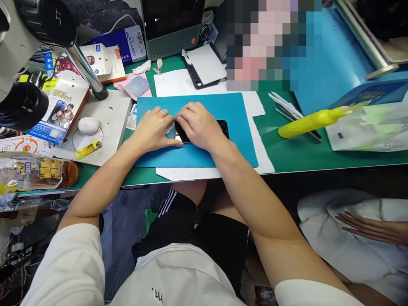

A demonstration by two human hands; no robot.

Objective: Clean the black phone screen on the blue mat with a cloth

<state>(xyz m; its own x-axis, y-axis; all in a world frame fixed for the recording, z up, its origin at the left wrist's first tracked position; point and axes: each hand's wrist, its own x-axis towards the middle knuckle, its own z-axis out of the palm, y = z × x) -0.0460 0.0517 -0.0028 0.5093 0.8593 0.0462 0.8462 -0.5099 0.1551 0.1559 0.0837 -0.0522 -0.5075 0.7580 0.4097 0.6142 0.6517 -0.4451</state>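
Note:
A black phone lies flat on a blue mat on the green bench. My right hand rests on top of the phone, fingers curled and pressed down near its left end. My left hand, with a ring on one finger, lies on the mat just left of the phone, its fingertips meeting those of the right hand at the phone's left edge. Most of the phone is hidden under my right hand. Whether anything small is pinched between the fingers is hidden.
A microscope stands at the left over a white base plate with a yellow lighter. A yellow bottle and tweezers lie right of the mat. Another person's hand rests at lower right.

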